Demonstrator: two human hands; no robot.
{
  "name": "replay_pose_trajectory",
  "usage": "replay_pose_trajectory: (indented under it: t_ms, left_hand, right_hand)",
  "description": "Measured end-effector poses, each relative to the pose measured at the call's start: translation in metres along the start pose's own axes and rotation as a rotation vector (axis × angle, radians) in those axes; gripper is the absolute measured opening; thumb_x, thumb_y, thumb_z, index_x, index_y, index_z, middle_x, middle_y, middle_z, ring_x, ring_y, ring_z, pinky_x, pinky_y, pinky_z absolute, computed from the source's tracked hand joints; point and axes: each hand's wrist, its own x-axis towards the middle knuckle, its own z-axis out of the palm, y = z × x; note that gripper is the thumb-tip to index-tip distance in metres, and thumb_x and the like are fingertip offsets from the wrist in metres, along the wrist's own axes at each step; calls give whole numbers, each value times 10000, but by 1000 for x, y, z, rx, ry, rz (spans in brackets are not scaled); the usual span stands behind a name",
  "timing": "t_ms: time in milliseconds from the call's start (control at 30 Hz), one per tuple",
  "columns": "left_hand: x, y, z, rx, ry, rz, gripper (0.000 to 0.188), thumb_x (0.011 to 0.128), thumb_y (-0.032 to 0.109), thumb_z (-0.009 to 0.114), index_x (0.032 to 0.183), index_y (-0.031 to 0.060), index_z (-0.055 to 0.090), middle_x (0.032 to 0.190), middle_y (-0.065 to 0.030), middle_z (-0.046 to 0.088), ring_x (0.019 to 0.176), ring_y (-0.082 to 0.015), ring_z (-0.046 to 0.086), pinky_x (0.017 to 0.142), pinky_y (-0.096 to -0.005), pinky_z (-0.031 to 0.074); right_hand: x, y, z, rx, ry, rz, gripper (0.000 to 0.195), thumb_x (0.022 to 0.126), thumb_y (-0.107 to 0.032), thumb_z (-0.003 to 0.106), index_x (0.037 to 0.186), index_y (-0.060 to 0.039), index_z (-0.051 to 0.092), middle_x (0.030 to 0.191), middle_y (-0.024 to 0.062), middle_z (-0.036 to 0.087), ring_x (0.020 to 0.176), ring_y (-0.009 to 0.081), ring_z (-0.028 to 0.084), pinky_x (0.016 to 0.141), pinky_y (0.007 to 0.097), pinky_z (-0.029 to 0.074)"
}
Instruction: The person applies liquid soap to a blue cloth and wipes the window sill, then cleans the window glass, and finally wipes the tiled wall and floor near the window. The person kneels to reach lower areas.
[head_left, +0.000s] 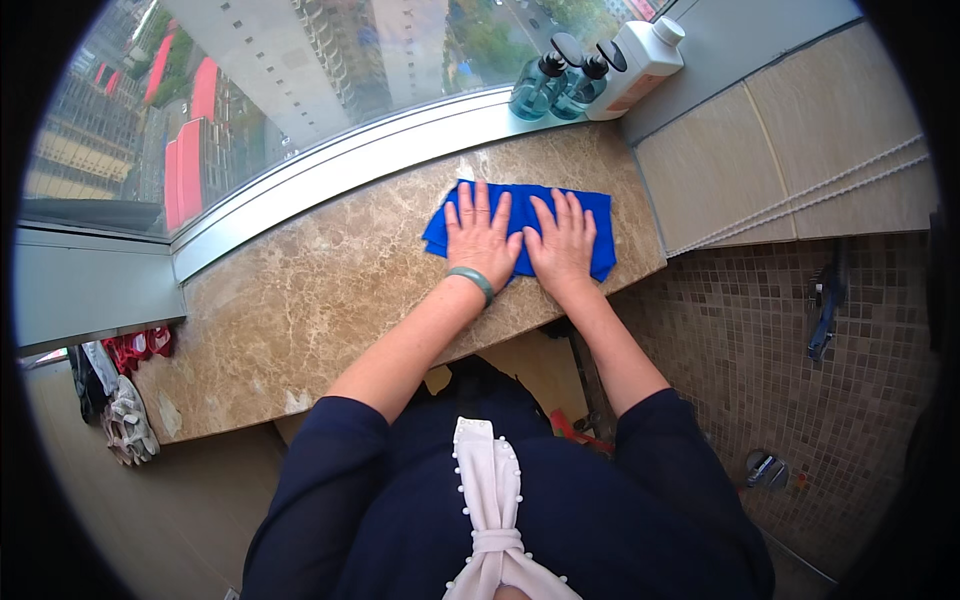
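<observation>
A blue cloth (602, 225) lies spread, partly folded, on a brown marble-patterned windowsill (322, 285), near its right end. Flat on the cloth's left part rests my left hand (482, 236), fingers spread, with a green bangle on the wrist. My right hand (561, 244) presses flat on the cloth's right part, its fingers slightly apart. The two thumbs nearly meet over the cloth. Neither hand has its fingers closed around the fabric. The palms hide the middle of the cloth.
Two teal pump bottles (534, 90) and a white jug (637, 71) stand at the window's right corner. A beaded cord (795, 196) crosses the tiled wall at right. Fabric items (133, 420) hang by the sill's left end. The window frame (337, 169) runs along the back.
</observation>
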Motion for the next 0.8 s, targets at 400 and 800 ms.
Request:
replay_pose_trajectory:
  t_ms: [400, 800]
  left_hand:
    - [-107, -1, -13, -33, -120, 272, 713, 890, 439, 604, 1461, 57, 415, 1589, -166, 257, 1492, -324, 180, 1191, -475, 150]
    - [-79, -139, -63, 33, 395, 32, 281, 857, 96, 586, 1128, 22, 602, 1181, -148, 626, 1153, -305, 576, 941, -396, 483]
  right_hand:
    - [-94, -26, -39, 272, -42, -76, 379, 769, -122, 709, 1141, -89, 646, 1240, 65, 591, 1142, 265, 540, 954, 414, 394]
    - [40, -145, 22, 581, 61, -424, 310, 779, -108, 716, 1086, -97, 670, 1125, 75, 648, 1048, 267, 585, 873, 397, 432]
